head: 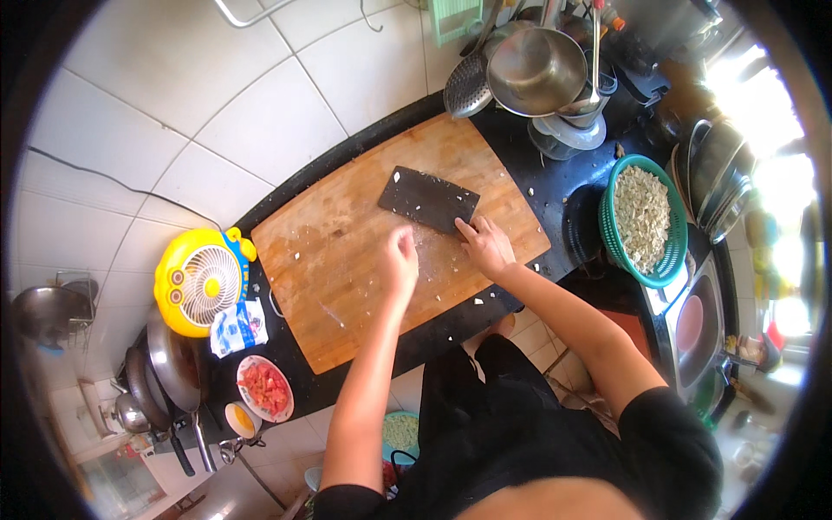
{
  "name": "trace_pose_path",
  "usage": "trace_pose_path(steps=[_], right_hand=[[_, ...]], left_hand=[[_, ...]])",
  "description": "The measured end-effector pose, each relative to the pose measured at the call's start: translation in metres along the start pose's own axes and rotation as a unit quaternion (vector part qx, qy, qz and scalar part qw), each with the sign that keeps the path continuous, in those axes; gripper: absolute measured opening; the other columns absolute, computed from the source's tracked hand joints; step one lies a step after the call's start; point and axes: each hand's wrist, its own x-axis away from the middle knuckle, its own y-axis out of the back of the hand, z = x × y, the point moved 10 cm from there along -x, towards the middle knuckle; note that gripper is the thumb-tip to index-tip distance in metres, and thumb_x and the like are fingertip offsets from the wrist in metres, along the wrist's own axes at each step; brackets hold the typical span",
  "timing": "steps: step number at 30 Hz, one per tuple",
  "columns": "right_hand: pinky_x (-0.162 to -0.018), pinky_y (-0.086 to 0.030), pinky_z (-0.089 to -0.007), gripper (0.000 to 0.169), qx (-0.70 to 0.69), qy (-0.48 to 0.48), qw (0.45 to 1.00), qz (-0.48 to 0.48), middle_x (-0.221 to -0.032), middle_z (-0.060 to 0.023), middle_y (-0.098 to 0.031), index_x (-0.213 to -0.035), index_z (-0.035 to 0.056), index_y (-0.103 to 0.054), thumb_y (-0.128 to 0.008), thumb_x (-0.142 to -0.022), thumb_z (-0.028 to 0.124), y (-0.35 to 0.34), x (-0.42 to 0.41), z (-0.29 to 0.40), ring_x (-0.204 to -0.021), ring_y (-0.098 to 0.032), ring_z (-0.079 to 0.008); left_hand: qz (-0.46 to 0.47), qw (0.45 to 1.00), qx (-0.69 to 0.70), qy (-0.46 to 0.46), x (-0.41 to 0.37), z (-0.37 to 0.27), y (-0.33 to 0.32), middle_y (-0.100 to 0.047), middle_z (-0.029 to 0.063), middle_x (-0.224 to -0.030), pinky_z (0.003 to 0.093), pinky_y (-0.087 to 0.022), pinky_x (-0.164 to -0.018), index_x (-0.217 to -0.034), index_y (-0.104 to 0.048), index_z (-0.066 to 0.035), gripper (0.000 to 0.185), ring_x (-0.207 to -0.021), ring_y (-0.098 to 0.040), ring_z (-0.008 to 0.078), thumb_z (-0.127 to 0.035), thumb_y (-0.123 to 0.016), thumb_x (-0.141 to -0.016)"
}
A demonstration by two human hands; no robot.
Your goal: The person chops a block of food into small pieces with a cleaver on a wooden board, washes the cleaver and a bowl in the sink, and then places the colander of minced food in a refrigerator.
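A cleaver (426, 198) with a dark rectangular blade lies at a slant over the wooden cutting board (325, 260), white bits stuck to its face. My right hand (489, 246) is at the blade's near right corner, gripping the cleaver, one finger resting along the blade; its handle is hidden by the hand. To the left, my left hand (401, 252) hovers over the board with curled fingers and no object visible in it. Small white scraps are scattered across the wood.
Right of the board stands a green plastic basket (606, 224) of chopped pale pieces. A steel pot (536, 71) and skimmer (468, 84) are behind. Leftward are a yellow fan (211, 286), a packet (238, 328), a bowl of chopped red food (265, 390), a yellow-filled cup (242, 420) and pans (172, 357).
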Motion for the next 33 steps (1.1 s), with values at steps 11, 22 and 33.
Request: trace_pose_path(steps=[11,22,33], right_hand=[[-0.098,-0.046,-0.0399,0.037,0.059,-0.136,0.984,-0.096,-0.129,-0.0151,-0.056,-0.121,0.0036,-0.058,-0.051,-0.084,0.004,0.054,0.001,-0.172,-0.118,-0.052,-0.0353],[-0.081,-0.051,-0.0355,0.021,-0.019,-0.055,0.985,-0.161,-0.096,-0.0081,-0.066,-0.088,0.0080,-0.071,-0.065,-0.068,0.001,0.136,0.006,-0.143,-0.095,-0.060,-0.0261],[-0.065,-0.055,-0.0268,0.029,-0.058,-0.251,0.926,-0.275,-0.092,-0.0095,-0.070,-0.096,0.0080,-0.071,-0.065,-0.074,-0.010,0.288,0.142,-0.173,-0.080,-0.068,-0.0189]], left_hand=[[0.010,0.930,-0.294,-0.222,-0.111,-0.015,-0.050,-0.063,0.0117,-0.103,0.0402,-0.048,-0.087,-0.108,-0.069,-0.007,0.022,-0.099,-0.057,0.0310,-0.015,-0.061,-0.088],[0.060,0.975,-0.193,-0.094,-0.139,-0.018,-0.040,-0.062,0.0132,-0.090,0.0389,-0.051,-0.075,-0.094,-0.062,-0.004,0.012,-0.083,-0.062,0.0290,-0.003,-0.059,-0.082],[0.238,0.911,0.098,-0.321,-0.033,-0.342,-0.266,-0.065,0.0167,-0.101,0.0327,-0.053,-0.075,-0.109,-0.066,0.000,0.029,-0.071,-0.064,0.0231,-0.012,-0.070,-0.082]])
